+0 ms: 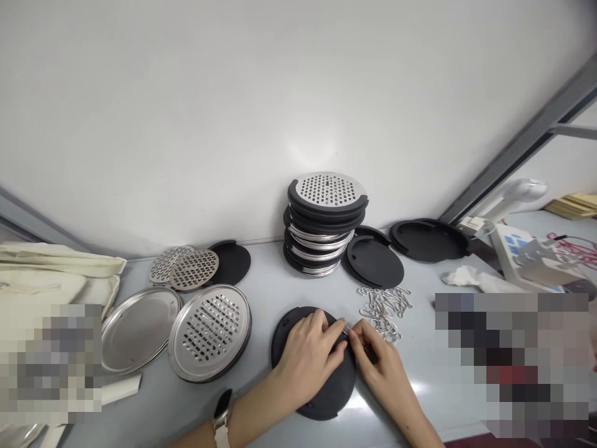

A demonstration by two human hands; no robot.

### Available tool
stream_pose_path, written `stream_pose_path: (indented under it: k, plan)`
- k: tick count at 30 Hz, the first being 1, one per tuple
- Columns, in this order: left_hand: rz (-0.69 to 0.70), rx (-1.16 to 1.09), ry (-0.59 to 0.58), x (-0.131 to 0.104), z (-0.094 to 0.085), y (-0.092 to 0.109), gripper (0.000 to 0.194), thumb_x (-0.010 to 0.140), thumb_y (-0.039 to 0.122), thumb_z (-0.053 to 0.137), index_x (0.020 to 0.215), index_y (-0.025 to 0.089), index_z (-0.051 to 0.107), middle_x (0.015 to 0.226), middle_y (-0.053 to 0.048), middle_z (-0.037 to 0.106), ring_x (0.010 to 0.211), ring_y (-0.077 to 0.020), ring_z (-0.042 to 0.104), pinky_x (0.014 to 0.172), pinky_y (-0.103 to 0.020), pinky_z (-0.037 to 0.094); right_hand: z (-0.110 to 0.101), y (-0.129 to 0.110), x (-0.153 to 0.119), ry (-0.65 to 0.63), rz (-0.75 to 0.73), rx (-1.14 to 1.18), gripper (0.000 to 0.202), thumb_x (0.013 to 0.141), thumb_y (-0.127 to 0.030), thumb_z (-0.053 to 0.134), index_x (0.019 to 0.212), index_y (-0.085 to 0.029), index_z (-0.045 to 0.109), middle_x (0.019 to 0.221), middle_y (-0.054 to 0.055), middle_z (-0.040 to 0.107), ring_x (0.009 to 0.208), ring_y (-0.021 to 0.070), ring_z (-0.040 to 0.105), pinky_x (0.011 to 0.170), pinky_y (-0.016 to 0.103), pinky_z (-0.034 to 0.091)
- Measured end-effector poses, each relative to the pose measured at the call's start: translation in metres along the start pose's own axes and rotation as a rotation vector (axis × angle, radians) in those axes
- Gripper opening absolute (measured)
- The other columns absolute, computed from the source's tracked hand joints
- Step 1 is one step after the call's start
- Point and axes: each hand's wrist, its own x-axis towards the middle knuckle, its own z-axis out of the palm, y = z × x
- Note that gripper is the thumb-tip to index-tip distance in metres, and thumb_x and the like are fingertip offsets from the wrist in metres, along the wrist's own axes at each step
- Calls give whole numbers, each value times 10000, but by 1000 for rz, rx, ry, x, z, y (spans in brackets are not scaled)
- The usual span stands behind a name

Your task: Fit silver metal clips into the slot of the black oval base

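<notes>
A round black disc (321, 398) lies flat on the table in front of me. My left hand (308, 348) rests over it with fingers curled, gripping it near its right edge. My right hand (375, 351) pinches a small shiny wire hook (346, 328) at that same edge, close to my left fingertips. How far the hook passes into the disc is hidden by my fingers. Just beyond my right hand lies a loose heap of wire hooks (385, 308).
A tall stack of black holders and perforated metal grater discs (331, 190) stands against the wall. Black holders (377, 258) lie beside it. On the left are metal plates (140, 330), a grater plate (209, 333) and cream fabric (56, 274). A white device (513, 242) sits at right.
</notes>
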Motion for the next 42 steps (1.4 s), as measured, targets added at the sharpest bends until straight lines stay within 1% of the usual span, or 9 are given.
stream_pose_path:
  k: [8, 14, 24, 26, 29, 30, 34, 38, 42]
  plan:
    - [-11, -13, -11, 2, -4, 1, 271, 939, 303, 445, 1202, 276, 503, 911, -29, 493, 812, -179, 543, 723, -328, 497, -3, -6, 1, -19, -15, -2, 276, 955, -388, 389, 743, -217, 433, 635, -39, 425, 585, 140, 438, 561, 237, 365]
    - [-3, -7, -9, 0, -3, 1, 262, 949, 306, 428, 1200, 265, 492, 926, -29, 489, 818, -180, 537, 723, -330, 491, -4, -9, 2, -19, -8, 15, 277, 954, -383, 392, 743, -216, 452, 640, -35, 439, 598, 143, 448, 570, 231, 375]
    - [-12, -11, -28, 0, -6, 3, 267, 959, 291, 385, 1203, 265, 490, 929, -34, 495, 817, -189, 538, 728, -341, 490, -3, -7, 2, -28, -8, 26, 286, 959, -404, 392, 759, -212, 460, 658, -30, 464, 612, 142, 466, 592, 232, 380]
    - [-6, -9, -24, -1, -4, 3, 313, 960, 303, 381, 1263, 262, 447, 964, -43, 506, 840, -197, 544, 749, -355, 494, -2, -7, 2, -19, -5, 8, 285, 962, -401, 387, 760, -213, 459, 658, -29, 470, 612, 144, 473, 599, 237, 384]
    - [-9, -33, -8, -1, -2, 1, 415, 960, 324, 388, 1363, 243, 337, 1031, -59, 518, 891, -205, 552, 786, -366, 495, 0, -7, 3, 7, -14, -31, 291, 964, -394, 380, 742, -216, 439, 643, -29, 461, 602, 149, 472, 596, 246, 380]
    - [-12, -40, -7, -1, -1, 1, 409, 959, 327, 390, 1357, 242, 346, 1028, -58, 519, 892, -203, 554, 788, -364, 495, 0, -7, 3, 11, -19, -45, 293, 965, -391, 377, 735, -218, 432, 640, -28, 459, 600, 152, 472, 593, 249, 378]
    - [-18, -69, -28, 0, -2, 0, 294, 962, 321, 390, 1236, 262, 479, 984, -38, 515, 858, -188, 560, 767, -348, 494, 1, -8, 3, 11, -25, -84, 297, 969, -376, 363, 718, -223, 412, 634, -23, 467, 599, 159, 483, 583, 253, 381]
    - [-43, -118, -21, 0, -4, -1, 278, 953, 331, 423, 1214, 280, 508, 979, -27, 523, 841, -181, 566, 755, -340, 493, 1, -8, 1, 20, -34, -107, 294, 963, -362, 367, 703, -227, 389, 609, -31, 442, 564, 151, 455, 544, 248, 369]
    - [-48, -153, -18, 0, -5, -1, 268, 938, 298, 459, 1197, 289, 528, 961, -21, 523, 833, -174, 565, 751, -323, 485, 0, -7, 2, 20, -43, -139, 278, 946, -345, 396, 695, -226, 376, 589, -44, 409, 534, 139, 423, 512, 241, 343]
